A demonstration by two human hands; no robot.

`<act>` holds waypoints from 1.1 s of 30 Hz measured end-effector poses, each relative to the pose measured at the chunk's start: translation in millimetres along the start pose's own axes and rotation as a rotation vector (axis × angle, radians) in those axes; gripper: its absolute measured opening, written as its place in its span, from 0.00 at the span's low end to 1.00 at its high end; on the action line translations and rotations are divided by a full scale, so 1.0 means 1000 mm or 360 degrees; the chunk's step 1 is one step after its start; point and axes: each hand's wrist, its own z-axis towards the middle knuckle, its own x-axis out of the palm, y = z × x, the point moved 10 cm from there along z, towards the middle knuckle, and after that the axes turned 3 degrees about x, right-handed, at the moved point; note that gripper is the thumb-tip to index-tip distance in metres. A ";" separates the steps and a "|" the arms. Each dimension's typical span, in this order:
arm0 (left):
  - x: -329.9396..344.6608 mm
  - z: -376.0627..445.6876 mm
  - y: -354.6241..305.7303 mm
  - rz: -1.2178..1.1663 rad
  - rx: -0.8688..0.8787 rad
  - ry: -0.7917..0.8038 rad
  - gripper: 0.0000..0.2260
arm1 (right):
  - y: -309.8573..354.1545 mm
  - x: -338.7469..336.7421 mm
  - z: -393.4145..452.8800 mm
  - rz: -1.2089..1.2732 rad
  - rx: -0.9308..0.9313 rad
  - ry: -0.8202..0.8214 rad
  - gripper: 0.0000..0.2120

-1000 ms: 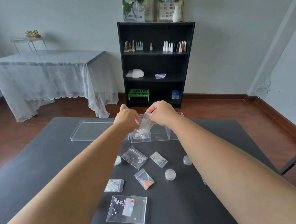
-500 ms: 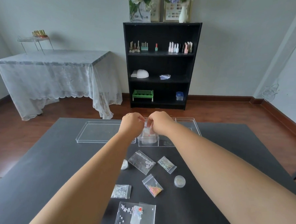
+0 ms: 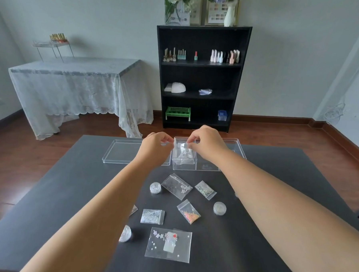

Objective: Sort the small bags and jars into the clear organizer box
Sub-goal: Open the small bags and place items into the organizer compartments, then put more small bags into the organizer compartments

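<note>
A small clear bag (image 3: 183, 149) stands upright in the left compartment of the clear organizer box (image 3: 232, 143), probably so it takes little room. The right hand (image 3: 208, 144) pinches its top edge with its fingers (image 3: 190, 145). The left hand (image 3: 156, 148) is just beside the box with its fingers curled; whether they touch the bag, I cannot tell. The box's lid (image 3: 121, 152) lies flat at the left, so the opening is free. Nearer on the table (image 3: 68, 182), 5 bags, such as the largest one (image 3: 168, 244), and 3 jars, such as the right one (image 3: 219, 208), wait within easy reach.
</note>
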 end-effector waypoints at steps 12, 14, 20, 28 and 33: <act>-0.022 -0.059 -0.011 0.0163 0.0165 0.0126 0.06 | -0.014 -0.014 -0.071 0.0195 0.0020 0.0086 0.07; -0.024 -0.069 -0.011 0.0158 0.0152 0.0132 0.05 | -0.014 -0.007 -0.086 0.0226 0.0035 0.0154 0.07; -0.017 -0.110 -0.005 0.0143 0.0148 0.0409 0.04 | -0.007 0.028 -0.115 0.0156 0.0103 0.0449 0.05; 0.020 -0.173 -0.005 0.0523 0.0296 0.1005 0.25 | -0.001 0.043 -0.116 0.0164 0.0289 0.0406 0.06; 0.028 -0.180 -0.008 0.0612 0.0368 0.1032 0.30 | 0.002 0.058 -0.112 -0.0037 0.0396 0.0366 0.19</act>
